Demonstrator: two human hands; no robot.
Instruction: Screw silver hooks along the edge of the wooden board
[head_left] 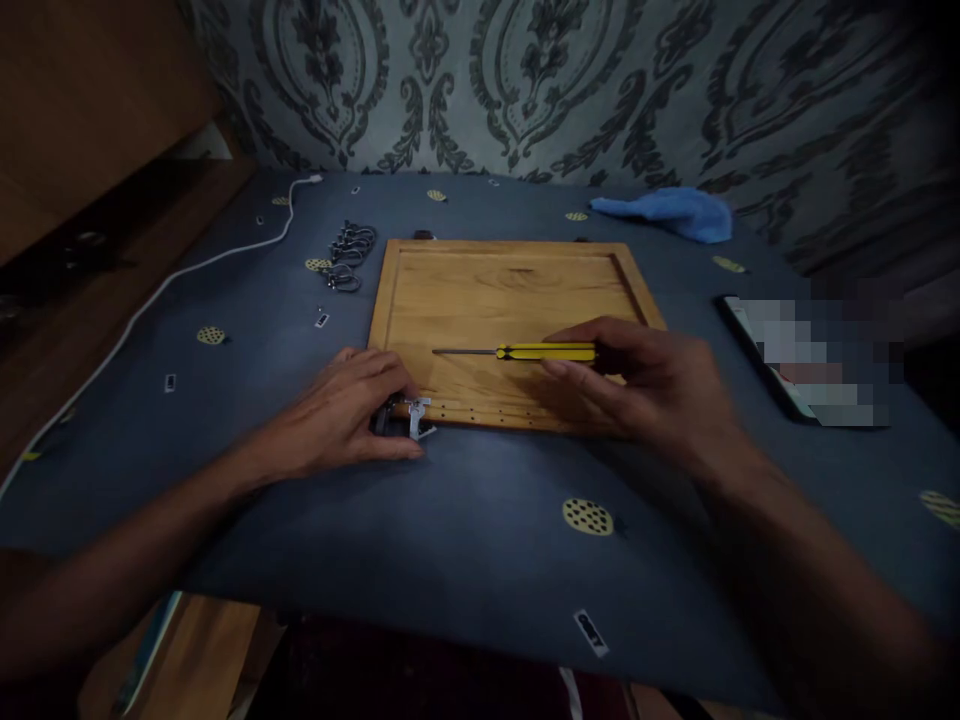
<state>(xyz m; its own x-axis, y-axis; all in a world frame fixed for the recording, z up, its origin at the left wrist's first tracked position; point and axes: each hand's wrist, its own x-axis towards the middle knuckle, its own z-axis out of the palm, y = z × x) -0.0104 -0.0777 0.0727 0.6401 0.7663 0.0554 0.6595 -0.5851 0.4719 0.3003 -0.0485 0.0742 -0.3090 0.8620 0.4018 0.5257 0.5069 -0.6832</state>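
My right hand (652,385) holds a screwdriver (547,352) by its yellow and black handle, fingers and thumb closed around it. The thin shaft points left, above the panel. Under it lies a framed wooden panel (495,300), flat, with a row of small dark holes along its near edge. At the panel's near left corner, my left hand (364,405) has fingers and thumb about a small silver metal fitting (416,415). Part of this fitting is hidden by the fingers. The screwdriver's tip is apart from it.
Several metal hooks or clips (351,245) lie behind the panel's left side. A white cable (202,262) runs along the left. At the back right is a blue cloth (675,213), and a phone (795,370) lies on the right. Patterned blue cloth (465,540) covers the surface.
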